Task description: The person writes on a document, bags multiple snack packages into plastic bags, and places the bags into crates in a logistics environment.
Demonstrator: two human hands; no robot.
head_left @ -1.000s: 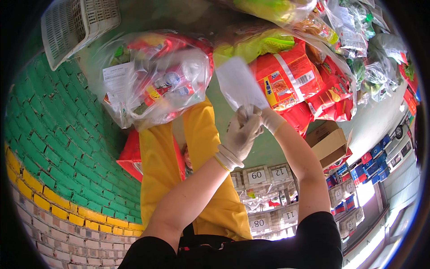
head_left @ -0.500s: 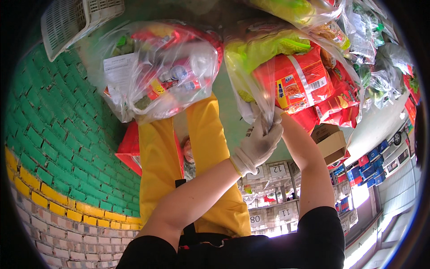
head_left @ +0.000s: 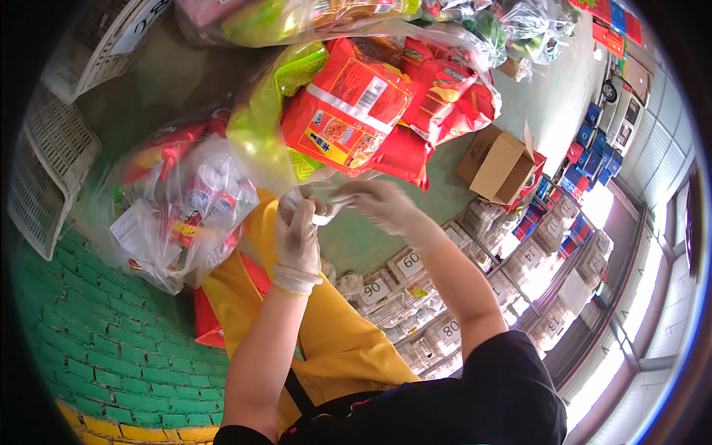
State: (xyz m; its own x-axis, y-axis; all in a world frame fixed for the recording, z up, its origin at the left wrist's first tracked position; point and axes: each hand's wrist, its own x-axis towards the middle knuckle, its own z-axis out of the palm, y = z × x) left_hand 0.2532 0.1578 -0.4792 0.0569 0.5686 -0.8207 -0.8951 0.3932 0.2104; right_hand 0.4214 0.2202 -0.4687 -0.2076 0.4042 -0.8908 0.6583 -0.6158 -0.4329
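Note:
A clear plastic bag (head_left: 259, 148) holds a red noodle multipack (head_left: 348, 111), red snack packets (head_left: 445, 96) and something yellow-green. My gloved left hand (head_left: 299, 237) is closed on the gathered mouth of this bag, at its near side. To its right, my gloved right hand (head_left: 393, 211) is smeared by motion; a twisted strand of the bag's plastic runs between the two hands, into its bent fingers. Left of my legs lies a second clear bag (head_left: 215, 222) with red packages, a can-like item and a white paper slip.
White plastic crates (head_left: 55, 163) stand at the left by the green brick wall (head_left: 111, 319). An open cardboard box (head_left: 497, 167) is at the right, near numbered shelves (head_left: 437, 297). More filled bags (head_left: 319, 18) lie at the far side. Something red (head_left: 208, 319) is beside my leg.
The view has turned, shifting the bags leftward. My hands, earlier together at the bag's neck, are now apart, with the right one moving and a strand of plastic drawn between them.

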